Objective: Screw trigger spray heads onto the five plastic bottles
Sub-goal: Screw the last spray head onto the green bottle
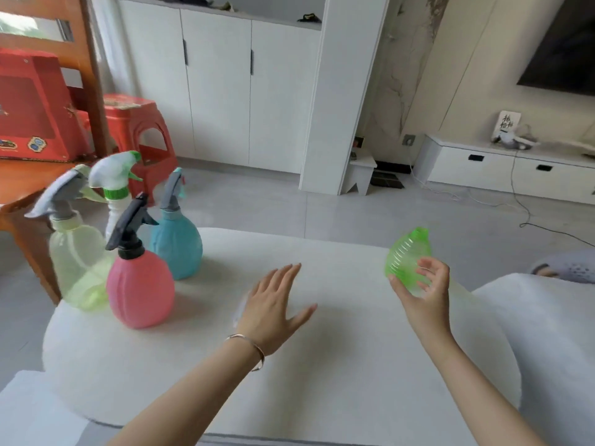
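Observation:
My right hand [424,286] holds a ribbed green bottle [406,257] tilted in the air, its open neck pointing up and right with no spray head on it. My left hand [273,309] hovers flat and open over the white cushion [322,365], holding nothing. At the cushion's left stand a pink bottle [140,289] with a black trigger head, a blue bottle [176,244] with a grey head, a pale yellow-green bottle [79,265] with a grey head, and behind them a white bottle [116,207] with a white and green head.
A wooden table [22,188] with a red box [32,107] stands at the far left, and a red plastic stool [138,136] behind the bottles. White cabinets [222,88] line the back wall. A cable [547,230] trails across the grey floor at right.

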Tool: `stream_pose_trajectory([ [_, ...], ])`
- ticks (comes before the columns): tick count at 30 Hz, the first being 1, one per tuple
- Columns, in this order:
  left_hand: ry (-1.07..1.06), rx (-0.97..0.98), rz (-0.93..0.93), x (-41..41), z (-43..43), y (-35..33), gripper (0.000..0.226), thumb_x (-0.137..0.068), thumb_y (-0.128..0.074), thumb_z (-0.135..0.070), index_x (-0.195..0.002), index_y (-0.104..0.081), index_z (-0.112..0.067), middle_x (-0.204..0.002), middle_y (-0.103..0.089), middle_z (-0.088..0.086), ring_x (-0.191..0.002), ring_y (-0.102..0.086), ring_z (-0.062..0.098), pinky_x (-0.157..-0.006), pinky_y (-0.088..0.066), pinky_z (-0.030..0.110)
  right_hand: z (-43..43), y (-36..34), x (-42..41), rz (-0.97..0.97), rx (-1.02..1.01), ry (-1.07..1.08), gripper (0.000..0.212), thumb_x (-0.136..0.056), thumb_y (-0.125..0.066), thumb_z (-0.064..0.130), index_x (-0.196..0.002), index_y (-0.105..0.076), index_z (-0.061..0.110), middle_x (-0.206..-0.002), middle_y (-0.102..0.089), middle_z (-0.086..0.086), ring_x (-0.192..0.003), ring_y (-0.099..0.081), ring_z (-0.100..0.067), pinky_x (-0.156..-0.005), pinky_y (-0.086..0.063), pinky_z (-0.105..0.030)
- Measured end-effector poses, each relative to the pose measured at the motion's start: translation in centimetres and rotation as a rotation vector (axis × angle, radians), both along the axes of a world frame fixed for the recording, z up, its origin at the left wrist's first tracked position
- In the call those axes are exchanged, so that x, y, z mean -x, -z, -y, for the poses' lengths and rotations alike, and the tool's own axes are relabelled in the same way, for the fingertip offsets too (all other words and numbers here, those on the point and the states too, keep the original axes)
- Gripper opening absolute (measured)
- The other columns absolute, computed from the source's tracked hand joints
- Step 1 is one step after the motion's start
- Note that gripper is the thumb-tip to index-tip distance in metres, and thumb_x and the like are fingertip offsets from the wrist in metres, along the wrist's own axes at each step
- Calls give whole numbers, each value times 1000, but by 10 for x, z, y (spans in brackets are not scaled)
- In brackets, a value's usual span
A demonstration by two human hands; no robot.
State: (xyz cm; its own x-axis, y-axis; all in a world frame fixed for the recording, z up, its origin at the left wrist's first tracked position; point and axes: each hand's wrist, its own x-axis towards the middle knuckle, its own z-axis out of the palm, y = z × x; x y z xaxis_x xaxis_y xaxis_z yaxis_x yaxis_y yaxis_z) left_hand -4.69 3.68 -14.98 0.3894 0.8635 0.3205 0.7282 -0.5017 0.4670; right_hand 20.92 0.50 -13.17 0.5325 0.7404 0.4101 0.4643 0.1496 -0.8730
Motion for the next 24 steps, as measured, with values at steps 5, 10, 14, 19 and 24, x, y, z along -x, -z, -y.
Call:
stream_pose_trajectory([
  [5,98,63,93,-83,-34,-13,69,-90,-45,-55,-147,-25,-22,-151,-34,-5,-139,-27,16,-111,-23,29,-15,12,-59,-26,65,94,69,-74,-77,8,-130,-36,7,-137,-39,-11,-119,-45,-25,-96,-38,-32],
  [10,196,270,166,-157,-66,-12,64,-93,-40,-52,-148,-23,-23,-153,-31,-2,-141,-25,19,-112,-24,32,-33,30,-90,-127,213,-4,84,-75,-78,20,-142,-28,20,-151,-32,0,-135,-36,-17,-101,-30,-25],
  [14,229,452,278,-197,-83,-7,65,-94,-38,-52,-149,-21,-22,-156,-27,3,-144,-21,22,-116,-19,36,-47,39,-95,-177,285,-110,86,-75,-78,24,-145,-27,25,-151,-34,3,-138,-34,-15,-107,-33,-29],
  [19,274,611,378,-216,-88,3,65,-95,-37,-52,-149,-20,-22,-155,-32,5,-144,-26,20,-116,-21,33,-52,40,-90,-230,247,-169,76,-77,-76,19,-141,-36,28,-124,-56,17,-121,-51,-9,-88,-44,-11],
  [24,302,531,495,-200,-79,-2,54,-96,-39,-46,-145,-29,-27,-146,-39,3,-138,-33,16,-112,-24,28,-47,20,-78,-237,179,-124,64,-77,-76,33,-133,-44,35,-127,-55,16,-114,-54,-5,-80,-43,-9],
])
